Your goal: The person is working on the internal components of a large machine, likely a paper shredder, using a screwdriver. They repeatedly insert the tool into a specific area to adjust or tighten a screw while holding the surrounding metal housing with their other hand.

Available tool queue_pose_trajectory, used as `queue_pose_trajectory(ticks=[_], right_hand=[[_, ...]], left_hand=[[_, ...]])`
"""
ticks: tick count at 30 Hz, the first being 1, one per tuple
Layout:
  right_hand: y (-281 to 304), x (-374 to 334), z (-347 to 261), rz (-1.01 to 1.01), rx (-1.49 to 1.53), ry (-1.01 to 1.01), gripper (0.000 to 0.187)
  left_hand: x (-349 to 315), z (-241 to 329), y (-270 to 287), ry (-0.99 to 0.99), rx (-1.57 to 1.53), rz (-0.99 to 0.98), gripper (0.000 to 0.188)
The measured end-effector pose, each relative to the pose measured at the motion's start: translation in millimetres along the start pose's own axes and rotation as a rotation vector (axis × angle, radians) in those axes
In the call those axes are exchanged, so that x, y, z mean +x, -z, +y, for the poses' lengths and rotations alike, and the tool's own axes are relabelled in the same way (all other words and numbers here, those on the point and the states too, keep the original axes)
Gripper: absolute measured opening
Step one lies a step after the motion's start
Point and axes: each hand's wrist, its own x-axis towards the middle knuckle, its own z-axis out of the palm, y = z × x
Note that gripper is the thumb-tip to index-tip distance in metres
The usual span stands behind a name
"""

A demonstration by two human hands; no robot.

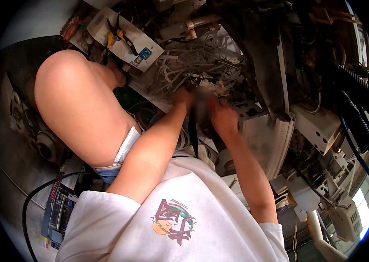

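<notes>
My left hand [182, 97] reaches in beside a heap of pale, shredded strips [193, 61], its fingers curled and partly lost in shadow. Close by on the right, my right hand [224, 118] has its fingers bent inward toward the left one. Between both hands lies a dark, blurred patch, so what they grip cannot be made out. Under that patch hangs a narrow black strip [193, 136]. Whitish crumpled scraps [212, 86] lie just beyond the fingertips.
Yellow-and-black pliers [125, 40] rest on a pale metal box [143, 37] at the upper left. Dark machinery [263, 56] rises on the right, with a light grey housing [263, 139] near my right forearm. Black corrugated hoses [361, 83] run along the far right. My bare knee [64, 70] is raised at left.
</notes>
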Motion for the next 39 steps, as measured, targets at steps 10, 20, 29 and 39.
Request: queue_pose_trajectory(ticks=[10, 20, 29, 39], right_hand=[[3.5, 5.7, -5.4, 0.050, -0.139, 0.083, 0.034], [15.6, -25.9, 13.3, 0.072, -0.153, 0.079, 0.037], [45.3, -67.8, 14.6, -0.217, 1.086, -0.380, 0.032], [98.7, -118.2, 28.3, -0.256, 2.005, -0.553, 0.044]], left_hand=[[-35.8, 27.6, 12.8, 0.112, -0.521, 0.032, 0.025], [-24.4, 22.6, 21.5, 0.123, -0.548, -0.018, 0.026], [-42.7, 27.4, 33.4, 0.112, -0.489, -0.020, 0.027], [-99.9, 114.5, 76.1, -0.178, 0.268, -0.121, 0.028]])
